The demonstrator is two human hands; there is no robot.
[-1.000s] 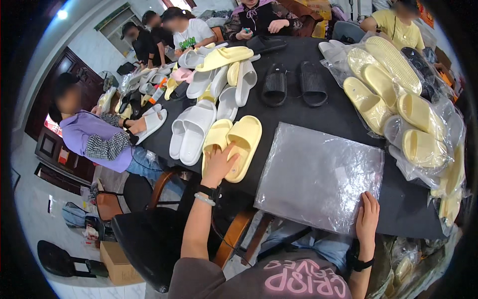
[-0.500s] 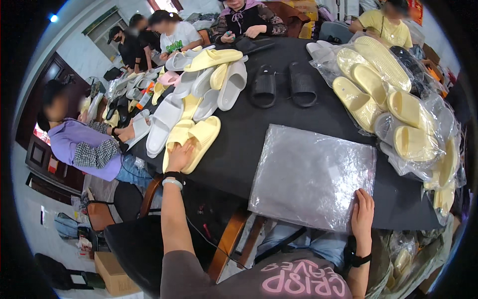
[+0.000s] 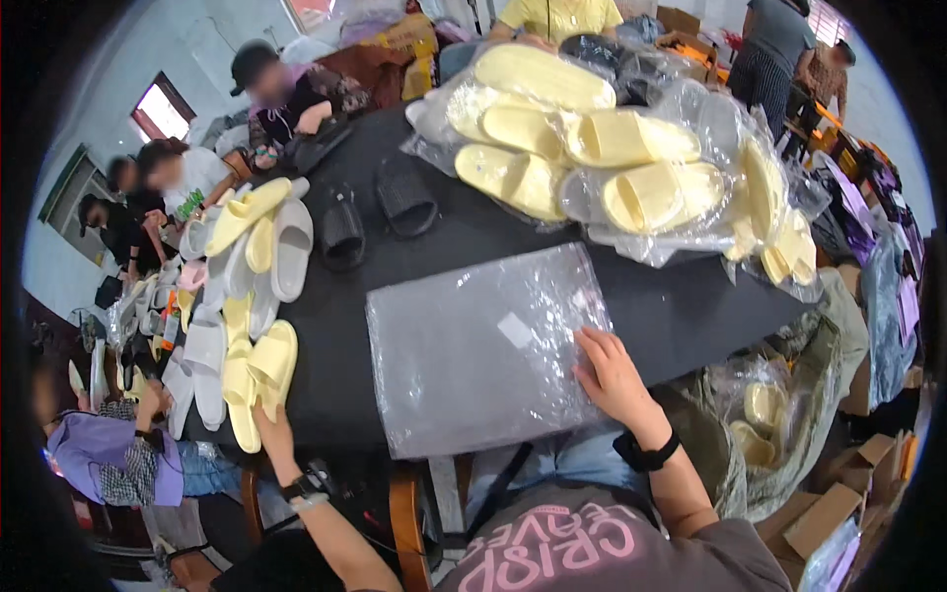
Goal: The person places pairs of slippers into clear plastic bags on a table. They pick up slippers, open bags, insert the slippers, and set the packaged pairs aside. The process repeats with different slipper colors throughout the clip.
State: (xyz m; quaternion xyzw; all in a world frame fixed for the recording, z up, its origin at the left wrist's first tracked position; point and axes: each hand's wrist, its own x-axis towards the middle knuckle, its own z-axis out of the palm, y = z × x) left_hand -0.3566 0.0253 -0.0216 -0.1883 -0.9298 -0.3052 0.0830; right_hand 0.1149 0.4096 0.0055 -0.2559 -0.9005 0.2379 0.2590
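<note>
My left hand (image 3: 275,434) is closed on the near end of a pale yellow slide slipper (image 3: 276,355) at the table's left edge. Its partner, another yellow slipper (image 3: 239,409), lies against it on the left. In front of me lies a flat stack of clear plastic bags (image 3: 464,355), with a small white patch on top. My right hand (image 3: 614,375) rests on the right edge of these bags, fingers stretched out and thumb apart. Beyond the left hand spreads a pile of grey slippers (image 3: 205,360) and yellow ones.
Bagged yellow slippers (image 3: 631,138) are heaped at the far right of the black table (image 3: 681,321). Two black slippers (image 3: 406,197) lie beyond the bags. An open sack (image 3: 799,395) with bagged slippers stands right of me. Several people sit or stand around, one in purple (image 3: 123,449) at left.
The view has swung right. My left hand has gone from lying on the yellow slippers to holding one near end. My right hand has slid farther up the bags' edge.
</note>
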